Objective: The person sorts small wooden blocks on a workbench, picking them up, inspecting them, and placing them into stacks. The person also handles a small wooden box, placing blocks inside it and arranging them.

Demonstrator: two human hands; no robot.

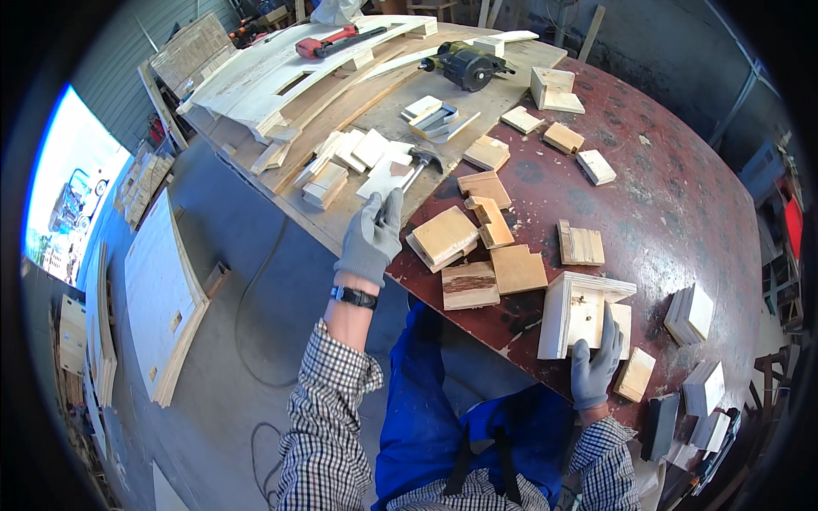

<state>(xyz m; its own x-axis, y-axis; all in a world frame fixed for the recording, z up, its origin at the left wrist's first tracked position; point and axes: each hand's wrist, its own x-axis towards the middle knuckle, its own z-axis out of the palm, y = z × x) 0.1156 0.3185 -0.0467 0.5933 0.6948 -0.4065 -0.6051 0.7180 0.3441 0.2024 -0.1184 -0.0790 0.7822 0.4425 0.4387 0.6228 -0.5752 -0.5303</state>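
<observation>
My left hand (372, 241), in a grey glove, is closed at the near end of a claw hammer (415, 176). The hammer's dark head points away from me, and most of its grip is hidden behind the fingers. My right hand (596, 368), also gloved, grips the near side of a wooden corner piece (586, 313) at the table's front edge. This piece has upright plywood walls around a flat block, with dark spots on the block. Beside my right hand lies a small wood block (635, 375).
Wood blocks (443, 236) are scattered over the dark red table (665, 217). Offcuts (328, 181) lie on the adjoining board, with a black power tool (469, 66) and a red tool (328, 42) farther back. Plywood panels (162, 289) lean at left; a cable (243, 319) crosses the floor.
</observation>
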